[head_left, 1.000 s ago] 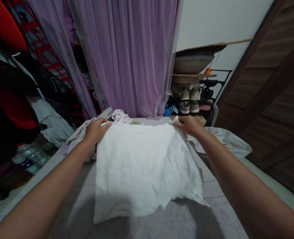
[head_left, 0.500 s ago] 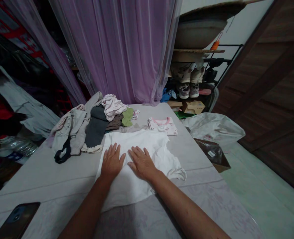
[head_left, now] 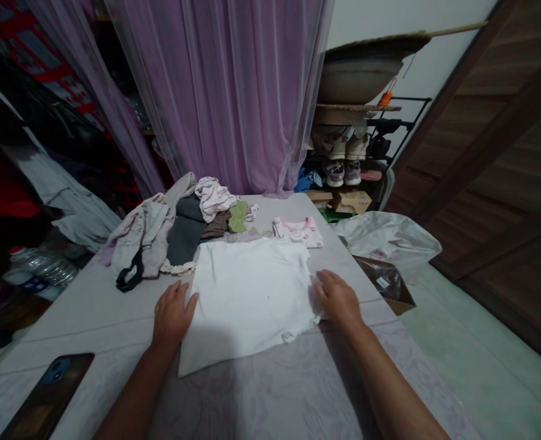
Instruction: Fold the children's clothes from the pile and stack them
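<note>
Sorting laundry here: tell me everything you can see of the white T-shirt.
The white T-shirt looks like thin plain cotton, lies flat and roughly rectangular, sleeves hidden, with a small tag at its near edge. It rests on a lilac-patterned sheet; the left hand touches its left edge, the right hand its right edge.

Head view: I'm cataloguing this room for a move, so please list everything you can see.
White T-shirt: one, white, flat on bed, centre
Small top: one, white with pink collar, beyond T-shirt
Clothes pile: one, grey, dark and pink, left of T-shirt
Bedsheet: one, pale lilac-grey, covering bed
Smartphone: one, dark with blue, near-left on bed
Plastic bag: one, white, right of bed
Sneakers: one pair, grey, on rack
Basin: one, off-white, above rack
Curtain: one, sheer lilac, behind bed
Water bottle: one, clear, left of bed
Wooden door: one, brown, far right
Left hand: one, bare, at T-shirt's left edge
Right hand: one, bare, at T-shirt's right edge
</note>
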The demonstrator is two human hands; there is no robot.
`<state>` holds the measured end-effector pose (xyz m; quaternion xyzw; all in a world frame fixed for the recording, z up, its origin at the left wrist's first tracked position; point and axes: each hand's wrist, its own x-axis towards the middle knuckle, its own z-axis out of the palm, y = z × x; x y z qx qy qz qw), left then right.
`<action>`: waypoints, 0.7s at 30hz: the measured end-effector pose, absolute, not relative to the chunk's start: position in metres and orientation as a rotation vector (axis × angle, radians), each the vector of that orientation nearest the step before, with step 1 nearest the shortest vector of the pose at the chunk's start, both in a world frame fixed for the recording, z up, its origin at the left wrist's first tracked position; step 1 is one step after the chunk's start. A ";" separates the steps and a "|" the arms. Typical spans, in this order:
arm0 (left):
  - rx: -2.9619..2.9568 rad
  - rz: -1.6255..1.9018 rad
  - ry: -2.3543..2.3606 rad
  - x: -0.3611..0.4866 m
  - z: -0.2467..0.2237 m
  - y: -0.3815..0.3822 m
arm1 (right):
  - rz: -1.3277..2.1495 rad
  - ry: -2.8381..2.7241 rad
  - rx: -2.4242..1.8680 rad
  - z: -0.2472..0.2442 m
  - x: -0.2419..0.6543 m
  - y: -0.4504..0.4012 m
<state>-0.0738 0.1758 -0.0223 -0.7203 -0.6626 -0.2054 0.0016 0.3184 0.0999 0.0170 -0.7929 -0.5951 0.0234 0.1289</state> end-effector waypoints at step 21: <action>-2.181 0.211 -2.575 -0.057 0.051 0.126 | 0.361 -1.589 -2.682 0.036 0.328 0.055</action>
